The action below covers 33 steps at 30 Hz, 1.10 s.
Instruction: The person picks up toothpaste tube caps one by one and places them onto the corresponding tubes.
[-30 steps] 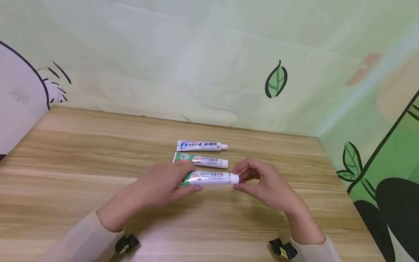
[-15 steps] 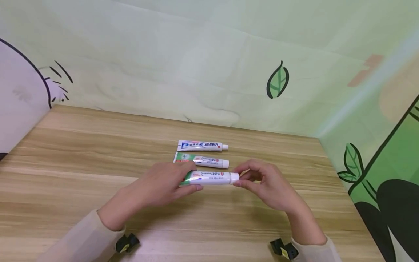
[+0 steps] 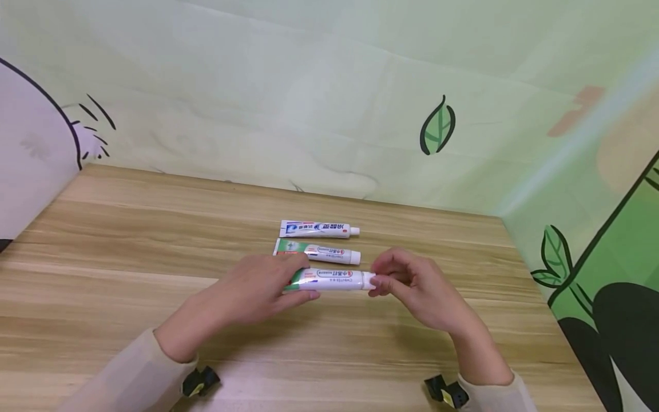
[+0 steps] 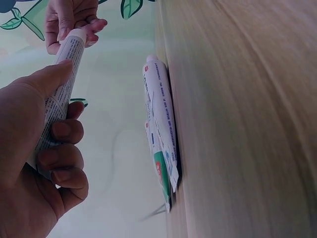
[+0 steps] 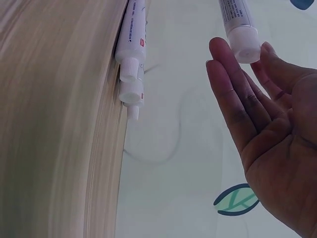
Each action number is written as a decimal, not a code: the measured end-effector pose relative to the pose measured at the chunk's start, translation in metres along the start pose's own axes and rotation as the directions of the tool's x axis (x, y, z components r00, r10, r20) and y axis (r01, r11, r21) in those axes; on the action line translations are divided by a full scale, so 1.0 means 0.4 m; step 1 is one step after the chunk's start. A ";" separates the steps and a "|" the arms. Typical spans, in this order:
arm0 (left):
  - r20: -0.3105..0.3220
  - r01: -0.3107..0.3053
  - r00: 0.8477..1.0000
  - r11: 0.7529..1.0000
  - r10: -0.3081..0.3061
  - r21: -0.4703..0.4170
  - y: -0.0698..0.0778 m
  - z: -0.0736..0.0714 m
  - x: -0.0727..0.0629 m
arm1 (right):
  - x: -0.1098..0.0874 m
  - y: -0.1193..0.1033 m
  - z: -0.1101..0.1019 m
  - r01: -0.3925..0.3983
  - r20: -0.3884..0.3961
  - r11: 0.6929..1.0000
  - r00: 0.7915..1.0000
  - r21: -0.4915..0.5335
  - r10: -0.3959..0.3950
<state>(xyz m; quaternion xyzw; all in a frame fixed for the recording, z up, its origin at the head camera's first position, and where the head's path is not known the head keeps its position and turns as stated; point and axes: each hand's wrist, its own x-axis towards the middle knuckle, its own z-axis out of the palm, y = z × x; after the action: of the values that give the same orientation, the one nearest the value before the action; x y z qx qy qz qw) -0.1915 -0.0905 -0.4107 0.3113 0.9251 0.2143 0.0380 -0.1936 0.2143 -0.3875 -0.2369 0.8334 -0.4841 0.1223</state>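
My left hand (image 3: pixel 259 286) grips a white and green toothpaste tube (image 3: pixel 334 280) around its body, thumb on the near side. In the left wrist view the printed back of this toothpaste tube (image 4: pixel 63 89) shows, its tail covered by my palm. My right hand (image 3: pixel 424 289) is at the other end, thumb and fingertips pinching the white cap (image 3: pixel 368 280). The right wrist view shows the cap (image 5: pixel 244 45) between the thumb and the longer fingers, its closed end facing the palm. The tube is held raised above the table.
Behind the held tube, a green and white toothpaste tube (image 3: pixel 329 253) and a white and blue toothpaste tube (image 3: pixel 319 230) lie parallel on the wooden table (image 3: pixel 154 229). The right wrist view shows a further white tube (image 5: pixel 132 39) nearer. A printed backdrop (image 3: pixel 257 114) rises behind.
The right thumb and fingers have shifted around the cap, the thumb now over its near side. The left hand and the tube stay in place.
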 end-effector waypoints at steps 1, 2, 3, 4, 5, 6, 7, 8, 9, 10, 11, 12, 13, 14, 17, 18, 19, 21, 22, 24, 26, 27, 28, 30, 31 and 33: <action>-0.001 0.001 1.000 1.000 -0.001 0.001 0.000 0.000 0.000 | 0.000 0.000 0.001 0.004 0.001 1.000 1.000 0.005 -0.004; -0.001 0.003 1.000 1.000 -0.003 0.000 -0.001 0.000 0.000 | 0.001 0.000 0.001 0.008 0.000 1.000 1.000 0.007 -0.008; -0.002 0.004 1.000 1.000 -0.004 0.000 -0.002 0.000 0.000 | 0.001 0.000 0.002 0.010 0.001 1.000 1.000 0.010 -0.010; -0.003 0.005 1.000 1.000 -0.005 -0.001 -0.002 0.001 0.000 | 0.000 0.001 0.002 0.007 0.000 1.000 1.000 0.010 -0.007; -0.003 0.006 1.000 1.000 -0.006 -0.002 -0.002 0.001 0.001 | 0.000 0.001 0.002 0.003 -0.005 1.000 1.000 0.001 -0.003; -0.005 0.007 1.000 1.000 -0.007 -0.002 -0.002 0.001 0.001 | -0.001 0.001 0.003 -0.002 -0.009 1.000 1.000 -0.008 0.002; -0.006 0.007 1.000 1.000 -0.007 -0.002 -0.003 0.001 0.001 | -0.001 0.002 0.003 -0.010 -0.013 1.000 1.000 -0.017 0.010; -0.006 0.007 1.000 1.000 -0.007 -0.003 -0.003 0.001 0.001 | -0.001 0.003 0.004 -0.016 -0.019 0.999 1.000 -0.030 0.016; -0.007 0.006 1.000 1.000 -0.006 -0.002 -0.004 0.001 0.002 | -0.002 0.002 0.004 -0.026 -0.023 0.999 0.999 -0.040 0.025; -0.007 0.006 1.000 1.000 -0.006 -0.002 -0.004 0.001 0.002 | -0.002 0.002 0.005 -0.034 -0.027 0.998 0.999 -0.051 0.033; -0.007 0.006 1.000 1.000 -0.006 -0.002 -0.004 0.002 0.002 | -0.002 0.002 0.006 -0.039 -0.030 0.998 0.999 -0.057 0.037; -0.007 0.005 1.000 1.000 -0.005 -0.001 -0.004 0.002 0.002 | -0.001 0.002 0.007 -0.042 -0.027 0.998 0.999 -0.054 0.041; -0.008 0.006 1.000 1.000 -0.005 0.001 -0.005 0.002 0.002 | -0.001 0.003 0.007 -0.042 -0.024 0.998 0.999 -0.050 0.041; -0.008 0.006 1.000 1.000 -0.006 0.001 -0.005 0.002 0.002 | -0.001 0.003 0.007 -0.041 -0.018 0.998 0.999 -0.046 0.040; -0.008 0.008 1.000 1.000 -0.008 0.004 -0.005 0.002 0.001 | 0.000 0.004 0.006 -0.045 0.007 0.999 0.999 -0.017 0.046; -0.008 0.008 1.000 1.000 -0.008 0.006 -0.005 0.003 0.001 | 0.000 0.005 0.006 -0.047 0.017 0.999 0.999 -0.007 0.047; -0.007 0.008 1.000 1.000 -0.008 0.005 -0.005 0.003 0.001 | 0.000 0.005 0.005 -0.049 0.028 0.999 0.998 0.004 0.049; -0.006 0.008 1.000 1.000 -0.008 0.006 -0.005 0.002 0.001 | 0.000 0.005 0.004 -0.054 0.047 0.998 0.997 0.024 0.053; -0.005 0.008 1.000 1.000 -0.008 0.006 -0.005 0.002 0.001 | 0.001 0.005 0.003 -0.055 0.057 0.998 0.997 0.032 0.053; -0.006 0.006 1.000 1.000 -0.006 0.008 -0.005 0.002 0.001 | 0.001 0.006 0.003 -0.054 0.072 0.998 0.996 0.041 0.051; -0.008 0.003 1.000 1.000 -0.003 0.011 -0.005 0.002 0.000 | 0.002 0.006 0.003 -0.055 0.082 0.998 0.995 0.041 0.051; -0.009 0.002 1.000 1.000 -0.002 0.011 -0.005 0.002 0.000 | 0.002 0.007 0.003 -0.055 0.087 0.998 0.995 0.039 0.051; -0.010 0.001 1.000 1.000 -0.001 0.011 -0.004 0.002 0.000 | 0.002 0.007 0.003 -0.053 0.090 0.998 0.995 0.037 0.050; -0.011 0.000 1.000 1.000 0.000 0.009 -0.004 0.001 0.000 | 0.002 0.008 0.002 -0.051 0.095 0.998 0.994 0.029 0.048; -0.011 0.000 1.000 1.000 0.000 0.008 -0.004 0.001 0.000 | 0.002 0.009 0.002 -0.051 0.097 0.998 0.994 0.026 0.048; -0.010 0.000 1.000 1.000 0.000 0.009 -0.004 0.001 0.001 | 0.002 0.011 0.002 -0.050 0.100 0.998 0.994 0.025 0.047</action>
<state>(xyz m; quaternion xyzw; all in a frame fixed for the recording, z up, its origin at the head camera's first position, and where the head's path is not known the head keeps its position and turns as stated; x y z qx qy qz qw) -0.1925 -0.0912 -0.4116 0.3103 0.9262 0.2115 0.0322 -0.1951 0.2151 -0.3917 -0.2386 0.8252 -0.4799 0.1784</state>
